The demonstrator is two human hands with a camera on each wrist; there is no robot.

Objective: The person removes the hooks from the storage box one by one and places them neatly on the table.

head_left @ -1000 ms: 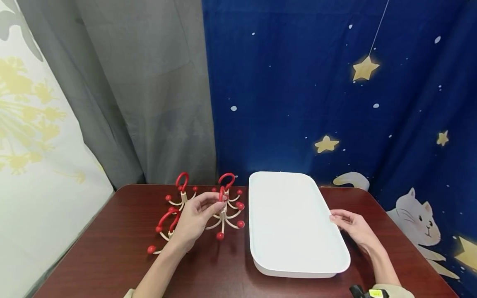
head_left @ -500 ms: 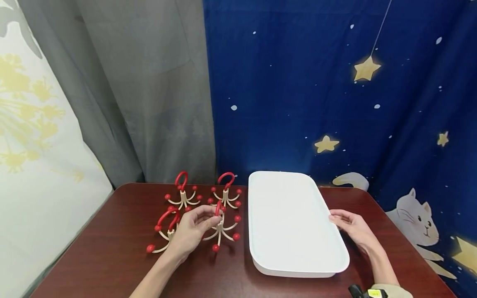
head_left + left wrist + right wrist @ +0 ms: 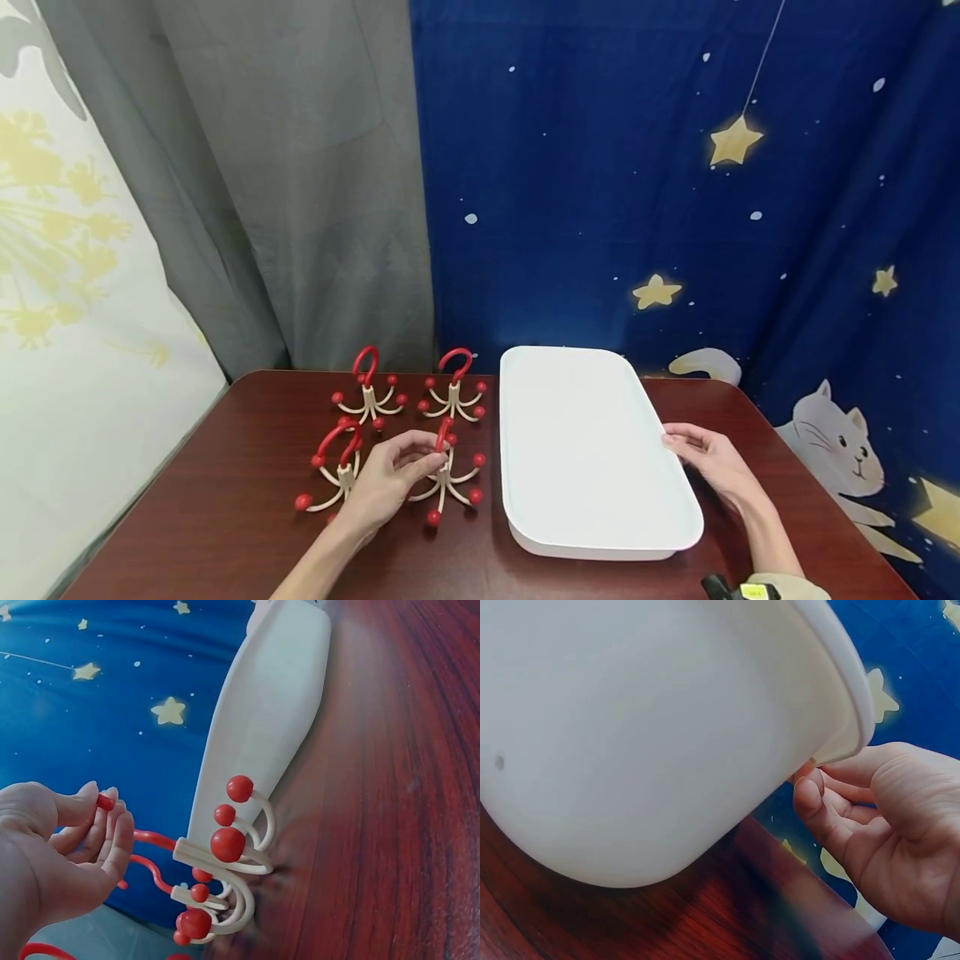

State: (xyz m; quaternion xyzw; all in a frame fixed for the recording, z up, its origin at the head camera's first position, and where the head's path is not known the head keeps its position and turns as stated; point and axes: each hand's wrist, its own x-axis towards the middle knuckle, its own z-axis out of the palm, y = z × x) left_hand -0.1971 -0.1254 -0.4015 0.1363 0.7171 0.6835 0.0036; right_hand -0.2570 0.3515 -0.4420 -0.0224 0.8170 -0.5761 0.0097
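My left hand pinches the red hook of a hanger between thumb and fingers. Below the hook, several cream arms with red ball tips spread out close over the table. In the left wrist view this hanger overlaps others behind it. Around it stand three alike hangers: one at back left, one at back right, one at front left. To the right, my right hand holds the right rim of a white tub; thumb and finger meet at its edge in the right wrist view.
The dark red wooden table ends at a grey curtain and a blue starry curtain. A white patterned cloth hangs at the left. The tub stands close beside the hangers on the right.
My left hand has brought the hanger toward me and down, away from the back right one, into the front of the group. The right hand stays at the tub's rim.
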